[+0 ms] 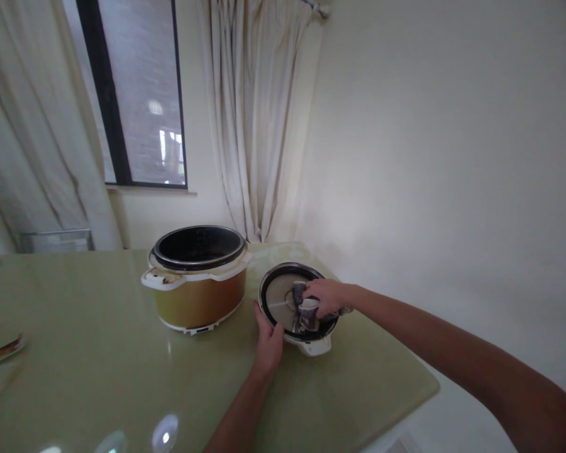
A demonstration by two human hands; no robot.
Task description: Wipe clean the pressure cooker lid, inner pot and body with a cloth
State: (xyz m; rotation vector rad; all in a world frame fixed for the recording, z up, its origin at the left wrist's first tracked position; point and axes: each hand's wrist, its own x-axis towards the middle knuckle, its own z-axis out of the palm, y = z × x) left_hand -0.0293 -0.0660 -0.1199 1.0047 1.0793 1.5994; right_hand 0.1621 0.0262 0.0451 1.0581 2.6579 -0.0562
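A round pressure cooker lid (276, 296) lies tilted on the table with its metal inner side up and a black ring around the rim. My left hand (268, 346) grips the lid's near left edge, thumb on top of the rim. Bunched in my right hand (327, 297) is a grey and white cloth (309, 316), pressed against the right part of the lid's inside. A white handle (316, 346) sticks out from the lid's near side. Left of it stands the lidless gold and white pressure cooker (200, 302), its dark inner pot (195, 246) showing.
The glossy pale green table (99, 352) has its right corner (431, 385) near my right forearm. A thin reddish-brown object (2, 352) lies at the far left. Behind are curtains (259, 126), a window (144, 94) and a white wall (443, 157).
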